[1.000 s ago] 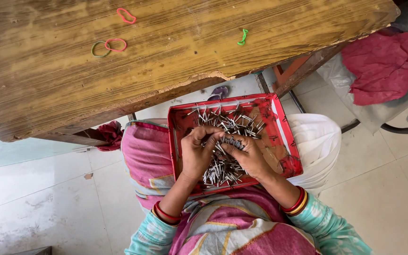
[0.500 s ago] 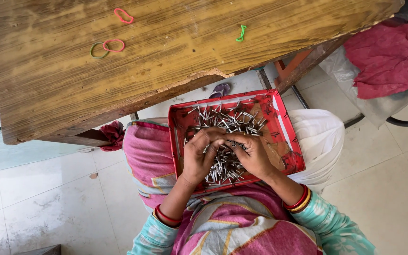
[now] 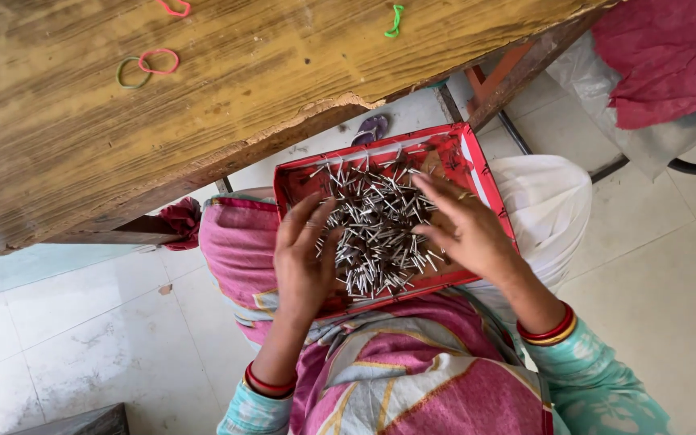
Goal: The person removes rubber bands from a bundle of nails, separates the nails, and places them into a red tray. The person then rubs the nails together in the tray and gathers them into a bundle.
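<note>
Resting on the person's lap, a shallow red tray [image 3: 470,153] holds a heap of small silvery metal pins [image 3: 376,229], thin straight pieces that lie crossed every which way, thickest toward the middle of the tray and thinner at its far edge. The tray is rectangular with low walls, and its red floor shows through at the far right corner.

The left hand [image 3: 304,262] lies over the near left part of the tray, fingers spread and slightly curled, fingertips touching the left fringe of the pins; it pinches nothing that can be seen. The right hand [image 3: 465,229] sits over the right side of the tray, fingers likewise splayed and laid flat upon the pile, palm down (whether any pins are caught beneath it cannot be told). Red and yellow bangles [image 3: 548,330] ring the right wrist, red ones the left.

Beyond the tray stands a worn wooden table [image 3: 283,72], its grain streaked and its near edge chipped. On it, well away from the tray, lie rubber bands: a green one [image 3: 128,72] touching a red one [image 3: 159,61], and a bright green one [image 3: 395,21] farther right.
</note>
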